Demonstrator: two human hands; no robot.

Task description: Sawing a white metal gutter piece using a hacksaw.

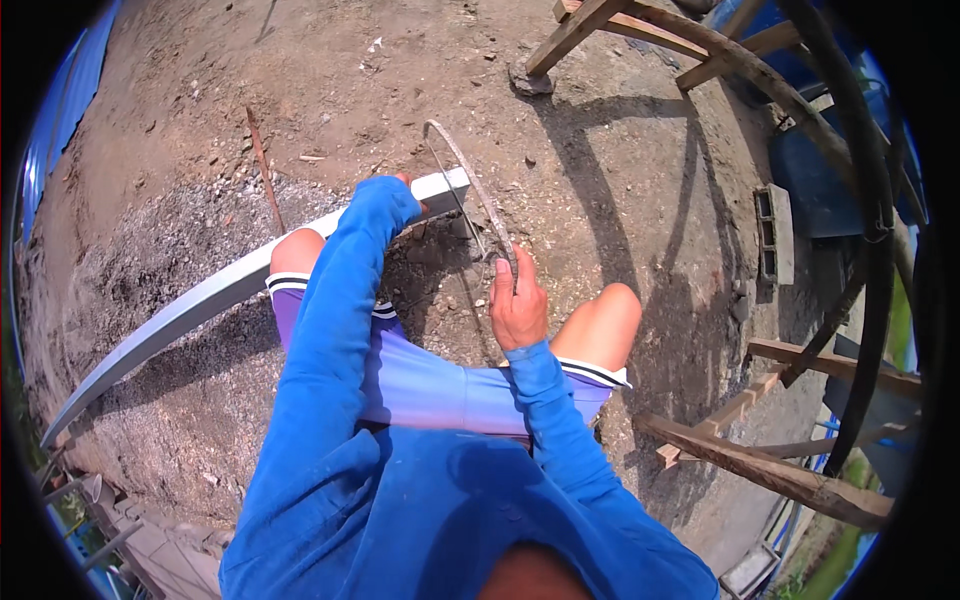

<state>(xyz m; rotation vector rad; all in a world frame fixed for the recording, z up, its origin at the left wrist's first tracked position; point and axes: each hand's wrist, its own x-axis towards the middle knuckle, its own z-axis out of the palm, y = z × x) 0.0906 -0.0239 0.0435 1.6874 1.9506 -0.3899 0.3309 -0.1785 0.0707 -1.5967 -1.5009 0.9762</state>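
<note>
Toward twelve o'clock ends a long, straight-sided, pale grey beam (200,296), which runs back to eight o'clock. A saw (480,188) with a curved frame and thin blade crosses it near that end, its handle clasped in the right hand (520,312). The left hand (404,179) is at the beam, but a blue sleeve (335,285) hides most of it, so I cannot tell its grip. A rusty rod (264,170) lies at ten; timber framing (765,470) stands from one to four.
</note>
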